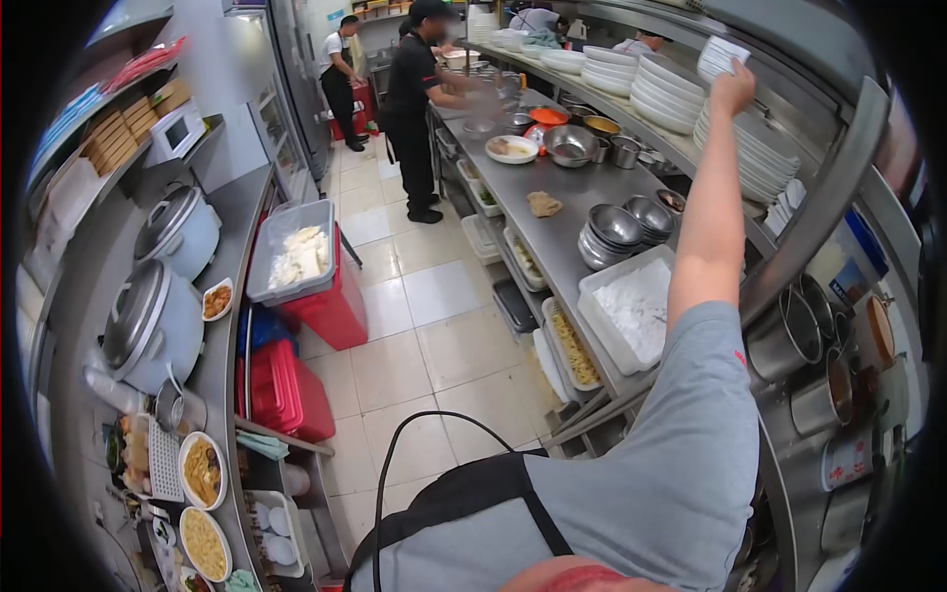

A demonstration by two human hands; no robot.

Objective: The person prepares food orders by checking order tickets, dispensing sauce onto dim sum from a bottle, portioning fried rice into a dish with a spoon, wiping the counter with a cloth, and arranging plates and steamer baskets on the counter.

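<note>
My right hand (733, 89) is stretched up toward the shelf at the upper right. Its fingers are closed on the edge of a white paper slip (722, 57) with faint lines on it. Just below and beside the hand stand stacks of white plates (663, 97) on the metal shelf. More plates (755, 148) are piled to the right of my forearm, partly hidden by it. Under my arm, a white tub of white powder (631, 301) sits at the counter's near end. My left hand is out of view.
Steel bowls (614, 227) and a plate of food (512, 149) stand on the steel counter (562, 187). Two people (414, 109) stand farther along the aisle. Left are rice cookers (153, 316), noodle bowls (204, 471) and a tub (293, 257) on a red bin.
</note>
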